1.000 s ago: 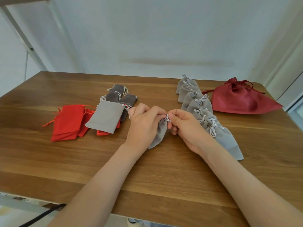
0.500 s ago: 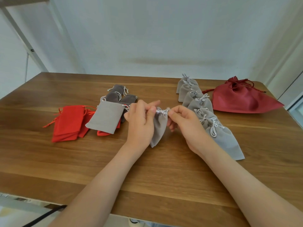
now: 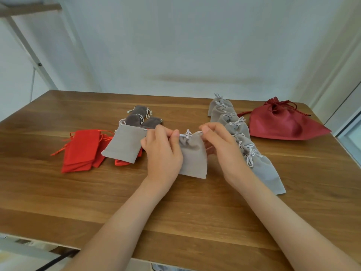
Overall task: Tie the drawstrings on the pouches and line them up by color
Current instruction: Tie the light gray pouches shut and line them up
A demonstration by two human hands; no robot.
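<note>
A light grey pouch (image 3: 193, 155) hangs between my hands above the table, its white drawstring knotted at the gathered top. My left hand (image 3: 163, 153) pinches the left string end and my right hand (image 3: 222, 147) pinches the right end. A row of tied light grey pouches (image 3: 263, 169) runs back along the right. Left of my hands lies a flat untied grey pouch (image 3: 125, 143), over dark grey pouches (image 3: 136, 119) and beside a stack of red pouches (image 3: 82, 149).
A large dark red drawstring bag (image 3: 281, 124) lies at the back right of the wooden table (image 3: 175, 212). A white metal frame (image 3: 29, 51) stands at the left by the wall. The table's near edge runs just below my forearms.
My hands have drawn apart, pulling the string ends outward. The pouch has turned to face me and spread flat, with the knot now showing at its top.
</note>
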